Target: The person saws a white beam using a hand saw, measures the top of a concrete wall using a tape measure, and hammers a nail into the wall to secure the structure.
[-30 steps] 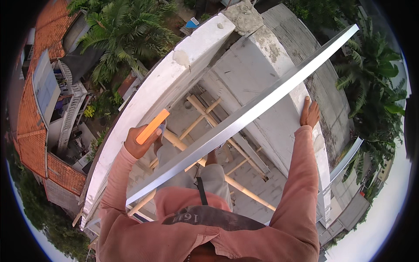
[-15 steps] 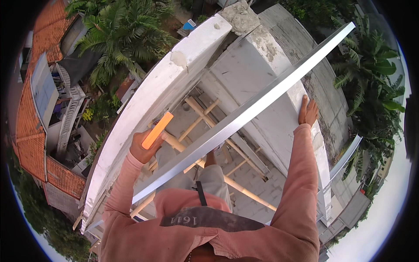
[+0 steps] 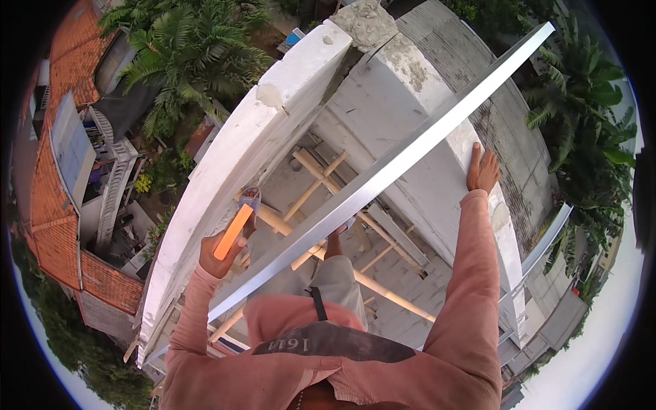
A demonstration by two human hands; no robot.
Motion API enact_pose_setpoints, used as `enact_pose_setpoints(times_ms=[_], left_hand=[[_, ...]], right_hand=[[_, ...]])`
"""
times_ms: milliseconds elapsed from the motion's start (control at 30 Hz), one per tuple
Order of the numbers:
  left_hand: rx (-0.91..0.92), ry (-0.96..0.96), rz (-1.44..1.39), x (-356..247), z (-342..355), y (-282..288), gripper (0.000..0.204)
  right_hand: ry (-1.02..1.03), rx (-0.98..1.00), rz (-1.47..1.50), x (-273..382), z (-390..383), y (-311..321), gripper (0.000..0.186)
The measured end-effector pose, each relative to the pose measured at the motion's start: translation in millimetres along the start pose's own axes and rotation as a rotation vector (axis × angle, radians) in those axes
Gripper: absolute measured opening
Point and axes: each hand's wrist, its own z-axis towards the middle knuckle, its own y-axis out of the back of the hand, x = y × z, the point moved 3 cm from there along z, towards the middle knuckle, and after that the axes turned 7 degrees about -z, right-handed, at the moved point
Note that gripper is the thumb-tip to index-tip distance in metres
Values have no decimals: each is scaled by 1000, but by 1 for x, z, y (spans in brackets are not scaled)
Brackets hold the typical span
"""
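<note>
My left hand [image 3: 219, 253] is closed round an orange bar-shaped thing [image 3: 233, 231], flat-faced and straight-edged; its exact kind does not show. It is held low, just inside the left white block wall [image 3: 225, 145]. Far to the right, my right hand [image 3: 483, 171] lies flat on the top of the right white block wall [image 3: 424, 91], fingers stretched out and nothing in them. Between my arms a long silvery metal beam [image 3: 383, 176] runs slantwise over the right wall, from beside my left forearm to the upper right. Neither hand touches it.
Bamboo poles [image 3: 383, 290] cross below me, over a grey floor far down. My sandalled foot [image 3: 250, 199] is beside the left wall. Rough concrete [image 3: 365, 24] joins the walls at the far corner. A grey corrugated roof [image 3: 509, 116] lies right, orange tiled roofs [image 3: 51, 205] left.
My left hand has dropped toward me and slightly left with the orange bar, uncovering my sandalled foot. My right hand stays on the wall. The view has shifted a little.
</note>
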Motion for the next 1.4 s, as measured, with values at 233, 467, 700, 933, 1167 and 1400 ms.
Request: enact_pose_setpoints(times_ms=[233,467,700,933,1167,1400], left_hand=[[17,42,-6,14,-4,-10,38],[9,-1,-3,-13,-25,-3,40],[-35,-62,-177,-94,103,-41,40],[-68,-118,-196,-107,153,-60,45],[26,-95,-237,-96,212,-83,42],[9,75,-235,-102,132,-61,34]], right_hand=[[26,-70,9,-1,-1,-1,66],[5,-42,-16,-3,-1,2,66],[16,-79,6,-5,1,-3,65],[-11,-53,4,-4,-2,0,66],[3,-69,17,2,2,1,68],[5,-128,-11,-10,-2,-3,68]])
